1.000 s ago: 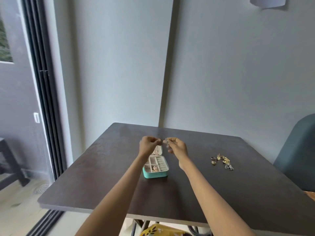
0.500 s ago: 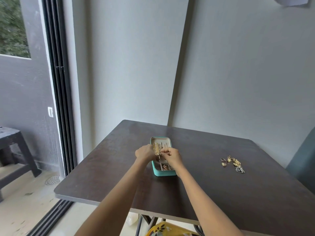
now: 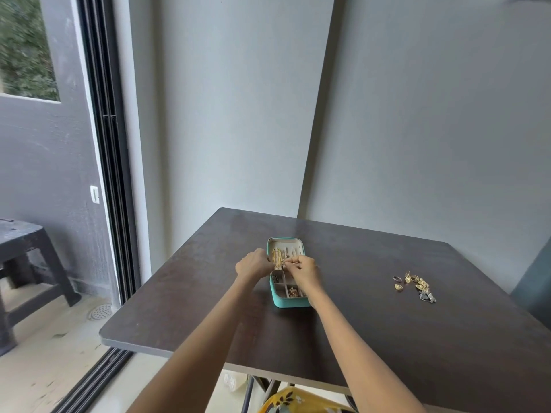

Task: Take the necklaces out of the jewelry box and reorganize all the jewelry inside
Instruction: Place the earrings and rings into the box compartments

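A small teal jewelry box [image 3: 287, 301] lies open on the dark table [image 3: 372, 329], its lid flat behind the tray. Gold necklaces [image 3: 278, 255] hang in the lid. One small gold piece [image 3: 293, 292] sits in a front compartment. My left hand [image 3: 253, 263] is at the box's left edge, fingers pinched on the lower end of the gold necklaces. My right hand [image 3: 304, 270] is over the box's middle, fingers pinched on a thin chain beside the left hand. What lies under the right hand is hidden.
A loose heap of gold and silver earrings and rings [image 3: 416, 286] lies on the table to the right of the box. A teal chair [image 3: 533, 281] stands at the right edge. A dark stool [image 3: 26, 263] stands on the balcony floor beyond the sliding door rails [image 3: 110, 174].
The box lid has gone from upright to lying flat. My hands came down from above the box to its hinge area, pinching at the necklaces. The view has shifted left.
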Demonstrator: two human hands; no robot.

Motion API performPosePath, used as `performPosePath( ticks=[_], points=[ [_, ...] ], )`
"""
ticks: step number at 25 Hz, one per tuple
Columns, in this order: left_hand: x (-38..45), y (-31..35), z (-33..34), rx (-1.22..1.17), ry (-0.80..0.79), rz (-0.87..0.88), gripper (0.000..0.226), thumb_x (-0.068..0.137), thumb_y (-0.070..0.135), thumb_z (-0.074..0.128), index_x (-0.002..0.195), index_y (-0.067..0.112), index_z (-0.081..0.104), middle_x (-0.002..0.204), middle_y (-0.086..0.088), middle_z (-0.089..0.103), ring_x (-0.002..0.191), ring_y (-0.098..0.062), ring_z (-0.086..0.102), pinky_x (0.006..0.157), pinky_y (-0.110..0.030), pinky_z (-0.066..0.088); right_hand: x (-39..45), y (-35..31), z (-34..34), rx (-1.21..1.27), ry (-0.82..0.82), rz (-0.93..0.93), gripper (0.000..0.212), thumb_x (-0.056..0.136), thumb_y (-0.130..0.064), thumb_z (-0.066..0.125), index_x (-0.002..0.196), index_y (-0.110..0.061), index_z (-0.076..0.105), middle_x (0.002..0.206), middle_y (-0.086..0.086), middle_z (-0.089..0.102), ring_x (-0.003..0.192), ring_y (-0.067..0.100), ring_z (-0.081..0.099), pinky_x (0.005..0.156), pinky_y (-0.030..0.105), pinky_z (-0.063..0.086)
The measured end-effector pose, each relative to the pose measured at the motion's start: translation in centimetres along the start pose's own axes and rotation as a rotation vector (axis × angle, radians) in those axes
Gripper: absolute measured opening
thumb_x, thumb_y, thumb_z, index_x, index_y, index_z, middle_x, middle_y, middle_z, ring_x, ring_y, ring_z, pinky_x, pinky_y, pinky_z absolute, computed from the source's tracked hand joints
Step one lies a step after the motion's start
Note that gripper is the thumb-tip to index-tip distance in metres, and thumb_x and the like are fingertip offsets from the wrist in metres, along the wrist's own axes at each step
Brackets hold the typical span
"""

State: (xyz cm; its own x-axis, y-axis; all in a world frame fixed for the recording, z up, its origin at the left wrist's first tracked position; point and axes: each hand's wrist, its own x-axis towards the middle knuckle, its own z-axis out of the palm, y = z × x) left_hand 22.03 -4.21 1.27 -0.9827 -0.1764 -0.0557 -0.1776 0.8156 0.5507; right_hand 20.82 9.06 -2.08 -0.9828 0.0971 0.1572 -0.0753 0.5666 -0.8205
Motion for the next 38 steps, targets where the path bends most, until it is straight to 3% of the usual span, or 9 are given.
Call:
performPosePath(
  ticks=[6, 11, 15, 18, 22, 27, 32, 38],
  points=[
    [0.8, -0.7, -0.1, -0.041, -0.046, 0.031, 0.020, 0.081, 0.034, 0.064, 0.092, 0.019, 0.070, 0.096, -0.005, 0.069, 0.104, -0.025, 0.062, 0.081, -0.032, 0.047, 0.1, 0.1, 0.0, -0.101, -0.102, -0.011, 0.013, 0.082, -0.034, 0.064, 0.087, -0.026, 0.073, 0.095, -0.006, 0.073, 0.095, 0.016, 0.064, 0.085, 0.034, 0.052],
    [1.1, -1.0, -0.1, 0.096, -0.027, 0.113, 0.025, 0.081, 0.036, 0.067, 0.102, 0.024, 0.072, 0.111, -0.003, 0.067, 0.117, -0.024, 0.046, 0.092, -0.037, 0.048, -0.4, -0.5, -0.2, -0.073, -0.126, 0.016, 0.016, 0.087, -0.031, 0.052, 0.085, -0.032, 0.068, 0.071, -0.015, 0.072, 0.092, 0.012, 0.066, 0.086, 0.039, 0.053],
    [1.2, -0.6, -0.2, 0.179, -0.133, 0.130, 0.031, 0.076, 0.038, 0.070, 0.105, 0.026, 0.071, 0.114, -0.003, 0.066, 0.120, -0.025, 0.043, 0.096, -0.036, 0.044, -0.3, 0.0, -0.2, -0.009, -0.136, 0.030, 0.015, 0.081, -0.027, 0.048, 0.076, -0.035, 0.060, 0.077, -0.011, 0.073, 0.093, 0.014, 0.065, 0.085, 0.042, 0.053],
    [0.9, -0.3, 0.1, 0.238, -0.103, 0.131, 0.037, 0.076, 0.039, 0.068, 0.110, 0.023, 0.067, 0.115, -0.005, 0.064, 0.120, -0.026, 0.045, 0.095, -0.037, 0.041, -0.5, 0.3, -0.1, 0.023, -0.114, 0.001, 0.014, 0.082, -0.024, 0.047, 0.080, -0.030, 0.060, 0.082, -0.007, 0.074, 0.093, 0.016, 0.065, 0.084, 0.041, 0.053],
    [0.0, 0.8, 0.0, 0.176, 0.098, 0.199, 0.029, 0.083, 0.035, 0.061, 0.107, 0.022, 0.069, 0.118, -0.005, 0.060, 0.119, -0.028, 0.044, 0.095, -0.038, 0.035, -1.4, 0.1, -0.8, 0.195, 0.087, -0.057, 0.011, 0.089, -0.016, 0.052, 0.092, -0.019, 0.062, 0.095, 0.001, 0.073, 0.091, 0.020, 0.066, 0.079, 0.032, 0.051],
    [-1.3, 5.8, 2.7, -0.061, 0.260, 0.468, 0.020, 0.090, 0.025, 0.055, 0.103, 0.023, 0.069, 0.114, -0.005, 0.059, 0.113, -0.025, 0.050, 0.093, -0.034, 0.034, -1.3, 1.6, -4.8, 0.236, 0.311, -0.021, 0.017, 0.091, -0.015, 0.049, 0.099, -0.015, 0.063, 0.097, 0.004, 0.071, 0.092, 0.022, 0.064, 0.074, 0.028, 0.045],
    [-3.6, 13.0, 10.4, -0.270, 0.058, 0.612, 0.019, 0.085, 0.016, 0.058, 0.101, 0.014, 0.069, 0.105, -0.008, 0.063, 0.101, -0.026, 0.057, 0.087, -0.033, 0.043, -1.5, 7.6, -11.5, -0.067, 0.400, 0.088, 0.018, 0.092, -0.016, 0.047, 0.101, -0.015, 0.062, 0.101, 0.011, 0.069, 0.094, 0.032, 0.062, 0.064, 0.030, 0.037],
    [-5.8, 18.6, 17.9, -0.518, -0.132, 0.548, 0.029, 0.081, 0.000, 0.053, 0.108, 0.007, 0.061, 0.106, -0.002, 0.060, 0.102, -0.023, 0.058, 0.088, -0.025, 0.043, -1.8, 14.1, -19.1, -0.109, 0.648, 0.242, 0.020, 0.085, -0.007, 0.051, 0.099, -0.016, 0.062, 0.111, 0.008, 0.062, 0.098, 0.033, 0.059, 0.075, 0.035, 0.045]
  ],
)
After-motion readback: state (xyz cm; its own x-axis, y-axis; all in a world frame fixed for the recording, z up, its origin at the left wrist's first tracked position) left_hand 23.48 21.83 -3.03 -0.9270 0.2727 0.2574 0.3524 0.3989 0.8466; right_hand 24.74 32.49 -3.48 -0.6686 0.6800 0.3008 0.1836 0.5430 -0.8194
